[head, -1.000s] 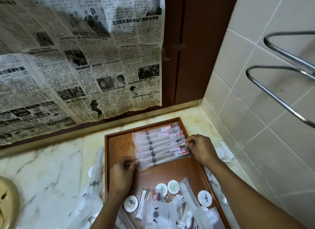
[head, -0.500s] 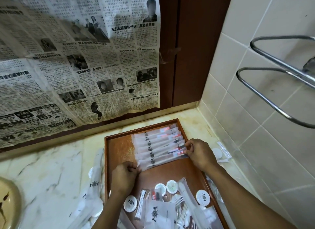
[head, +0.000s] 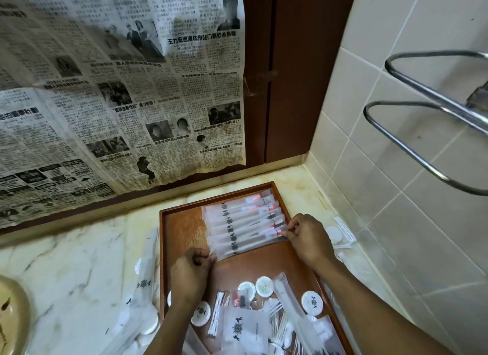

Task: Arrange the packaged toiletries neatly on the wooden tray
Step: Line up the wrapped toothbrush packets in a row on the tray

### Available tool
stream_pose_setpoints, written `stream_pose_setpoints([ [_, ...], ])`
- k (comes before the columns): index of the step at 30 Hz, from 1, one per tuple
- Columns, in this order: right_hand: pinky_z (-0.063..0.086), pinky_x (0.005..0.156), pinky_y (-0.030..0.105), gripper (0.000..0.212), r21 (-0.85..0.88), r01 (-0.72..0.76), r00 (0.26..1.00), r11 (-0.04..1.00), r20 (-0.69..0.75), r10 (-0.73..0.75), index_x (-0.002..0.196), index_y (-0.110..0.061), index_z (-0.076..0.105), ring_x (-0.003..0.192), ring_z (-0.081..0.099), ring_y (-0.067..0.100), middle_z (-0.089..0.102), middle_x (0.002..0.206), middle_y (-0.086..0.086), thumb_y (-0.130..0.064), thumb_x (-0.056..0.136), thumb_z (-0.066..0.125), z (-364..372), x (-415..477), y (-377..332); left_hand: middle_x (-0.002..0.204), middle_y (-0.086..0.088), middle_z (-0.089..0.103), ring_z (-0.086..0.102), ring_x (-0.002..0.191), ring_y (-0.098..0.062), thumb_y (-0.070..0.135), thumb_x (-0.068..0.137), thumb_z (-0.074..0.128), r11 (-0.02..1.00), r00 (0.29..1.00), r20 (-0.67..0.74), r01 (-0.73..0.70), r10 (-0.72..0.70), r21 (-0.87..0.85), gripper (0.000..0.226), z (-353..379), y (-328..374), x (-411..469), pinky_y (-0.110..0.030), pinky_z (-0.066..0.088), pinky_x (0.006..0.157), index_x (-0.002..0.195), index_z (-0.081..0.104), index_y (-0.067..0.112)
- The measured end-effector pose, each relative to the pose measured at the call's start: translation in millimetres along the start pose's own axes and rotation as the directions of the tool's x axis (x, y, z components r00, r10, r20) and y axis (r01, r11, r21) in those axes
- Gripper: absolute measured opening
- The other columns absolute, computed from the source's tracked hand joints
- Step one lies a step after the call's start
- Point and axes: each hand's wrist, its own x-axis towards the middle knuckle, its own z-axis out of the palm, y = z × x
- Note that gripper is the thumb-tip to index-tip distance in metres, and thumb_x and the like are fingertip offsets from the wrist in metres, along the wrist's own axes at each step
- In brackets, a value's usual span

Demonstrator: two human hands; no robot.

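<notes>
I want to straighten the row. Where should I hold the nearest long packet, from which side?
At its two short ends, from the near side: the nearest long packet lies flat, crosswise, the row behind it. The left hand and right hand pinch there.

glossy wooden tray [head: 182, 222], frosted plastic packets [head: 243, 230], veined marble counter [head: 79, 262]

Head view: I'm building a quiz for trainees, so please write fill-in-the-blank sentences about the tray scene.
The long packets overlap in a row at the wooden tray's ____ end.
The left hand and right hand pinch the nearest packet at opposite ____.
The round discs on the tray lie at its ____ end.
Missing: far; ends; near.
</notes>
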Motion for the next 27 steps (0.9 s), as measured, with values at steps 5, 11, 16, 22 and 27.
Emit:
stream_pose_setpoints([
  [5, 0.052, 0.065, 0.025, 0.012, 0.106, -0.022, 0.996, 0.994, 0.087, 0.013, 0.078, -0.026, 0.068, 0.068, 0.06, 0.006, 0.061, 0.069, -0.014, -0.027, 0.084, 0.079, -18.9, -35.7, -11.6, 0.071, 0.006, 0.072, 0.068, 0.07, -0.004, 0.029, 0.082, 0.085, 0.999, 0.999, 0.049, -0.02, 0.022, -0.05, 0.02, -8.3, -3.7, -9.2, -0.022, 0.05, 0.063, 0.095, 0.07, 0.024],
  [11, 0.049, 0.065, 0.02, 0.021, 0.152, -0.043, 0.931, 0.987, 0.364, -0.016, 0.078, -0.03, 0.068, 0.067, 0.062, -0.001, 0.066, 0.072, -0.013, -0.049, 0.088, 0.069, -20.3, -117.1, -34.6, 0.083, 0.01, 0.072, 0.068, 0.075, -0.001, 0.03, 0.079, 0.087, 0.993, 0.986, 0.117, -0.114, 0.118, -0.037, 0.019, -11.7, -19.2, -56.0, -0.02, 0.054, 0.069, 0.088, 0.071, 0.032],
  [16, 0.043, 0.087, 0.028, 0.04, -0.015, 0.124, 0.92, 0.992, 0.377, -0.109, 0.113, -0.03, 0.064, 0.105, 0.06, 0.013, 0.061, 0.11, -0.01, -0.057, 0.084, 0.066, 3.9, -164.3, -56.1, 0.09, 0.023, 0.064, 0.062, 0.082, 0.002, 0.037, 0.079, 0.084, 0.956, 0.945, 0.21, -0.277, 0.251, 0.102, 0.022, -15.9, -25.7, -83.2, -0.023, 0.052, 0.076, 0.083, 0.065, 0.046],
  [22, 0.039, 0.057, 0.026, 0.029, 0.082, -0.14, 0.95, 0.987, 0.293, 0.111, 0.068, -0.024, 0.05, 0.064, 0.052, 0.014, 0.052, 0.063, -0.007, -0.037, 0.087, 0.068, 5.1, -181.1, -53.7, 0.098, 0.019, 0.066, 0.062, 0.094, 0.001, 0.013, 0.086, 0.076, 0.95, 0.927, 0.222, -0.313, 0.301, 0.018, 0.026, -26.5, -26.7, -95.5, -0.019, 0.049, 0.083, 0.095, 0.069, 0.036],
  [27, 0.04, 0.059, 0.032, 0.015, 0.101, -0.347, 0.938, 0.932, 0.041, 0.345, 0.077, -0.018, 0.062, 0.071, 0.059, 0.024, 0.063, 0.07, -0.002, -0.03, 0.086, 0.067, -10.3, -187.5, -34.1, 0.098, 0.02, 0.07, 0.065, 0.093, 0.001, 0.009, 0.085, 0.075, 0.958, 0.941, 0.198, -0.285, 0.273, 0.033, 0.03, -38.9, -36.9, -99.0, -0.018, 0.05, 0.083, 0.095, 0.071, 0.037],
])
